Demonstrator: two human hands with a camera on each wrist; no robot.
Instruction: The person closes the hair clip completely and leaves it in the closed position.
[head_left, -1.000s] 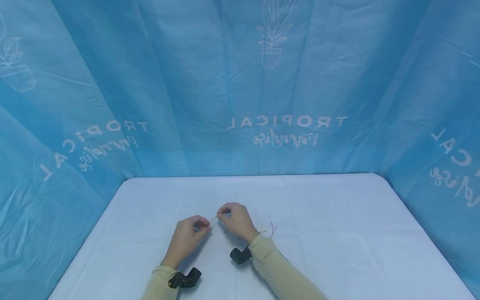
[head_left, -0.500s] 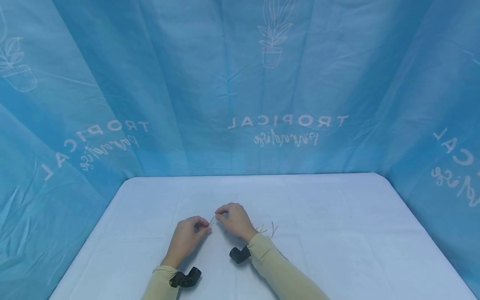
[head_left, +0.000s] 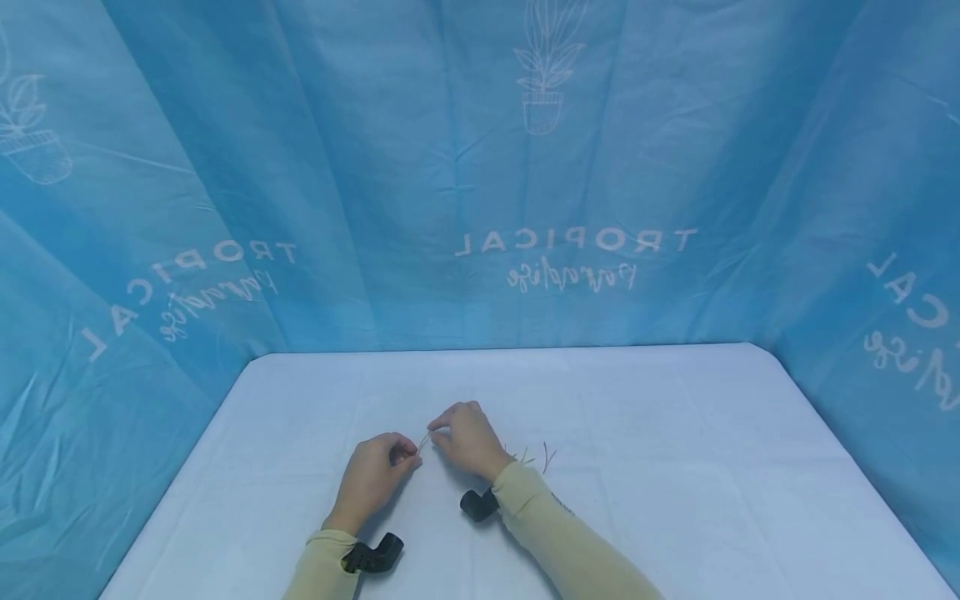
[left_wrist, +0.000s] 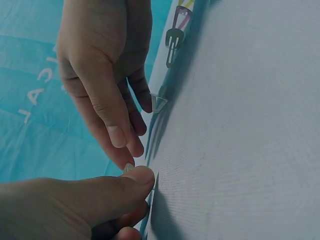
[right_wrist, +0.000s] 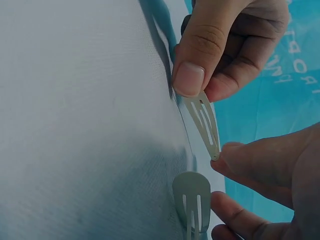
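A bare metal snap hair clip [right_wrist: 202, 122] spans the gap between both hands. Its wide end is pinched by the thumb and finger of my left hand [head_left: 375, 475]. The index fingertip of my right hand [head_left: 468, 437] touches the narrow tip, its thumb a little apart in the left wrist view. In the head view the clip is only thin, split lines. Another snap clip [right_wrist: 192, 195] lies on the cloth near the right fingers. Beyond the right hand, a further snap clip [left_wrist: 174, 42] and a pale triangular piece [left_wrist: 158, 103] show.
A white cloth [head_left: 660, 483] covers the table. Thin coloured clips [head_left: 548, 458], seen edge-on, lie just right of the right wrist. Blue printed curtains [head_left: 570, 183] hang behind and at both sides. Each wrist carries a black camera mount [head_left: 372, 554].
My right hand has shifted slightly left and away from me, its thumb and index looking further apart. The held clip's outline now appears as two lines. The left hand stays put.
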